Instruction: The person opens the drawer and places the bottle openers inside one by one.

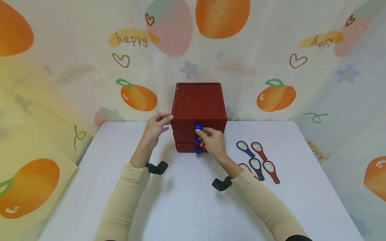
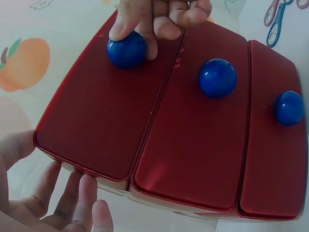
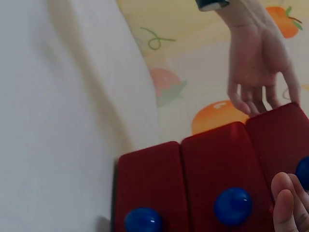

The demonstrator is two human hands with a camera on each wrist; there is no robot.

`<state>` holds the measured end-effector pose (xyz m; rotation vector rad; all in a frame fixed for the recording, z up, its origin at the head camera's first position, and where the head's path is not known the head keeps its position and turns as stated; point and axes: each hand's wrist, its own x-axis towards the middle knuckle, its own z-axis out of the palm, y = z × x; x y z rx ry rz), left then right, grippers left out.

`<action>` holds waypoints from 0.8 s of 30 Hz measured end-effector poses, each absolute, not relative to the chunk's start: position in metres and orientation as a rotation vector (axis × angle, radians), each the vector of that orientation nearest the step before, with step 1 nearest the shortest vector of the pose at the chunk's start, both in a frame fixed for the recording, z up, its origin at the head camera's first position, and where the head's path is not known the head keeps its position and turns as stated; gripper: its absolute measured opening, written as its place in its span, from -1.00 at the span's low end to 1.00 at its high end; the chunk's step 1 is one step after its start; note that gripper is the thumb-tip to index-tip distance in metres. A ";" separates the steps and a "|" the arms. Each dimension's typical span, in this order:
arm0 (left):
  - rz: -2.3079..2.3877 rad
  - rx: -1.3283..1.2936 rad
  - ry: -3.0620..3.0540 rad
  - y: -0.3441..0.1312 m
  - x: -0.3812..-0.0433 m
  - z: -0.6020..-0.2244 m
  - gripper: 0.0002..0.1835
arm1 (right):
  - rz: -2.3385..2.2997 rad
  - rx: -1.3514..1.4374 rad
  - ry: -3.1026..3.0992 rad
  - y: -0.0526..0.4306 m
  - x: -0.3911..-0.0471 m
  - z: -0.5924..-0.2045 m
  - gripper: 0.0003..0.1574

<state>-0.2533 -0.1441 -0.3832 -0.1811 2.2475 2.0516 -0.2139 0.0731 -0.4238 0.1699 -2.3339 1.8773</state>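
Note:
A dark red cabinet of three stacked drawers (image 1: 199,100) stands at the table's far edge, each drawer front bearing a round blue knob. My right hand (image 1: 213,142) pinches the top knob (image 2: 126,50) between thumb and fingers. At the cabinet's upper left side is my left hand (image 1: 155,129), its thumb at the front corner and its fingers along the side, as the left wrist view shows. The middle knob (image 2: 217,78) and bottom knob (image 2: 289,108) are untouched. In the head view the right hand partly covers the middle knob.
To the right on the white table (image 1: 187,207) lie several small handled magnifier-like pieces: a blue one (image 1: 249,153), a dark green one (image 1: 260,174) and red ones (image 1: 273,176). The right sleeve partly hides one. A fruit-printed cloth (image 1: 238,70) hangs directly behind the cabinet.

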 end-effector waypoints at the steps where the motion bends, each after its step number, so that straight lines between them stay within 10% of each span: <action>1: 2.051 -0.176 2.252 -0.145 -0.253 -0.383 -0.55 | 1.882 0.171 -2.333 0.073 -0.214 -0.425 -0.66; 24: 2.004 -0.006 2.385 -0.144 -0.250 -0.385 -0.57 | 2.033 -0.046 -2.511 0.088 -0.210 -0.468 -0.55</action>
